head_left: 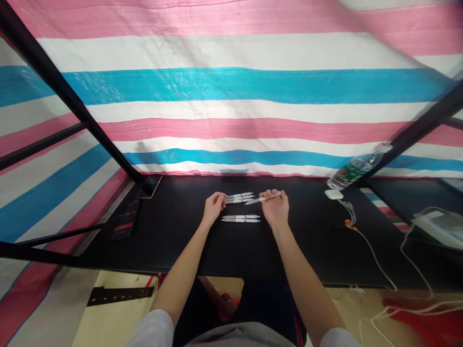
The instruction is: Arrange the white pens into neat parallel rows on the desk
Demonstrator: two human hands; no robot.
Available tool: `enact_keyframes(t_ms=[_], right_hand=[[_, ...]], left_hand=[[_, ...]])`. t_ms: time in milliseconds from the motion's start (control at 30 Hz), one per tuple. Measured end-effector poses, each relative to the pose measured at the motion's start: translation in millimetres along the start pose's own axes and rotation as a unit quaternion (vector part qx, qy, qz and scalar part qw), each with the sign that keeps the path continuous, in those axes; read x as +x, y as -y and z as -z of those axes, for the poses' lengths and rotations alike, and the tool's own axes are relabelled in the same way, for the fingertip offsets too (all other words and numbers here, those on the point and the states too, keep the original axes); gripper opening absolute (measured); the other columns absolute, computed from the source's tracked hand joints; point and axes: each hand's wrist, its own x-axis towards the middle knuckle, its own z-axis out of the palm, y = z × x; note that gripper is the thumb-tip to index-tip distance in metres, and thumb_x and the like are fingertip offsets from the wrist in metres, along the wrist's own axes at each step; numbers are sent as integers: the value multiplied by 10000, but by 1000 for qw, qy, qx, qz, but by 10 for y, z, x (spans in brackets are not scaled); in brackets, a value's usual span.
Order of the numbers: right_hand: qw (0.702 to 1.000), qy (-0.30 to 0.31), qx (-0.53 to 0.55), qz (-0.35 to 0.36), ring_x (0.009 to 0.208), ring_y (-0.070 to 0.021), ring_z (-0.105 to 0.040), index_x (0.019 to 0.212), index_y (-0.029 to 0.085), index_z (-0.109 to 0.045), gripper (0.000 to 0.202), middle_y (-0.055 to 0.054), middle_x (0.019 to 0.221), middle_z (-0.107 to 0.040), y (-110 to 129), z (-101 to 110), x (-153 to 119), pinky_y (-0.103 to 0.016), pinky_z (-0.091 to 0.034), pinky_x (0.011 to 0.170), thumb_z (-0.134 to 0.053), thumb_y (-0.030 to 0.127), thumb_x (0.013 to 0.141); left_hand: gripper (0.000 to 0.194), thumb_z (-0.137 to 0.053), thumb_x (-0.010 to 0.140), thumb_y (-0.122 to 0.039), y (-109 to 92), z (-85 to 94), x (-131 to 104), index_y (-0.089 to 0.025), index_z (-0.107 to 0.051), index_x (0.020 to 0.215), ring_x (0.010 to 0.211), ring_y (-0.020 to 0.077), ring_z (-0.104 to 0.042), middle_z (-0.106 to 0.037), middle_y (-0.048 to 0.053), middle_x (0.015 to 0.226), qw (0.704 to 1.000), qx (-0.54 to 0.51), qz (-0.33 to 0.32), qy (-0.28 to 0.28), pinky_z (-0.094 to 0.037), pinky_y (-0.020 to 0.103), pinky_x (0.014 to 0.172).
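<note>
Several white and grey pens lie on the black table (173,241) in two groups. The farther group (239,198) has its left ends at the fingertips of my left hand (214,207), whose fingers are pressed together around them. Nearer to me, the other group (240,219) lies side by side, untouched. My right hand (275,208) is closed on a single white pen (265,198), raised and tilted, its tip pointing left toward the right ends of the farther group.
A phone (149,187) and a dark package (125,219) lie at the left. At the right are a leaning water bottle (352,172), a white charger (333,194) with cables, and a white device (442,226). Black frame bars and striped sheeting surround the table.
</note>
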Motion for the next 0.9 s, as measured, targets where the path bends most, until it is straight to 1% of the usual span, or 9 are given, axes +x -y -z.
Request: enact_keyframes(t_ms=[100,233,333,433,533,600,700,800,900], right_hand=[[1000,22,4,-21,631,-124,-504,677,250,-471,305,48,647,-411,-59,-55,-26,-437,-480,1035,-625,472,819],[998,49,-15,-40,723,-123,-580,732,255,-532,281,43,697,-493,-158,-114,-67,-426,-435,1104,-670,491,798],[996,59,-38,-56,819,-147,-624,791,254,-592,290,23,749,-573,-209,-137,-91,-419,-482,1041,-696,524,762],[991,55,-98,-67,887,-182,-645,884,244,-651,364,-15,839,-649,-232,-111,-83,-388,-536,914,-689,573,733],[974,22,-221,-32,741,-162,-623,873,212,-679,387,-25,801,-654,-246,-18,-45,-307,-537,710,-684,569,723],[942,-4,-335,-13,577,-130,-545,878,194,-684,379,9,640,-590,-255,63,-20,-273,-484,591,-682,543,728],[891,-33,-453,14,579,-144,-548,880,194,-672,348,8,634,-598,-255,161,-5,-277,-459,593,-667,508,729],[809,-21,-585,58,633,-167,-571,749,201,-654,243,-18,672,-634,-248,206,-14,-295,-457,652,-618,441,766],[729,20,-678,91,662,-188,-559,654,211,-627,205,-24,636,-629,-265,223,-20,-310,-439,687,-580,362,783]], left_hand=[[228,-676,783,-393,-50,-34,-63,-169,-702,815,635,132,-559,-635,24,686,994,84,-67,31,-450,264,659],[279,-745,730,-334,-104,-87,-143,-186,-729,966,754,172,-582,-677,47,802,972,132,-139,135,-460,308,775],[251,-755,721,-330,-112,-95,-157,-189,-747,928,707,171,-562,-659,44,759,963,152,-148,167,-456,306,735],[185,-724,759,-333,-109,-59,-130,-192,-757,873,655,159,-539,-632,36,706,960,171,-160,150,-442,290,690],[193,-680,807,-331,-100,-2,-93,-197,-756,924,666,151,-538,-634,42,752,952,200,-186,135,-446,281,683],[202,-643,840,-321,-87,34,-72,-199,-749,962,660,135,-531,-635,43,811,941,240,-196,138,-454,271,667],[206,-597,876,-295,-64,83,-50,-201,-741,989,715,136,-557,-622,43,870,917,306,-202,156,-474,271,687],[207,-577,892,-277,-56,130,-35,-205,-736,1004,843,166,-580,-619,51,887,898,344,-214,173,-482,293,778],[204,-593,879,-261,-64,175,-28,-219,-730,1024,823,166,-569,-622,50,877,888,363,-212,185,-478,294,764]])
